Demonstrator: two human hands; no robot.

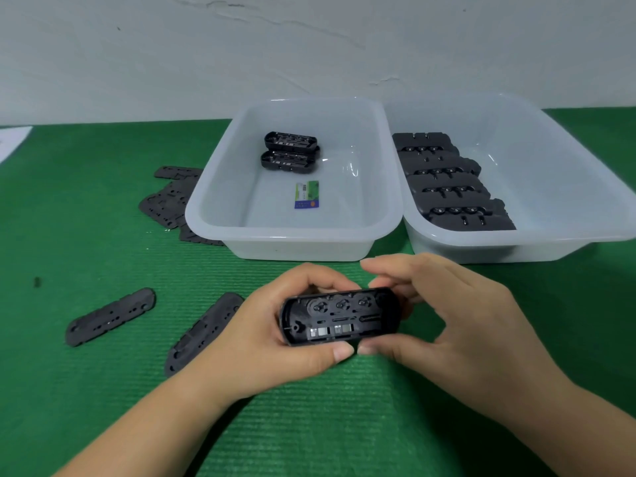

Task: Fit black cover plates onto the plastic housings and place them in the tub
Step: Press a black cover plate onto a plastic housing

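Both hands hold a black housing [340, 316] above the green mat [103, 390], open side up, showing round parts and metal contacts. The left hand [272, 335] and right hand [457, 325] pinch it, thumbs below, fingers curled behind. Two cover plates [110, 316] lie left. The left tub [292, 235] holds two housings [290, 152] and a card [306, 194]; the right tub [516, 242] holds stacked housings [447, 184].

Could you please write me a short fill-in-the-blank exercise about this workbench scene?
1. Both hands hold one open housing above the ____ mat.
2. The left tub contains ____ housings and a card.
3. The loose cover plate lies to the ____ of the left hand.

Missing words: green; two; left
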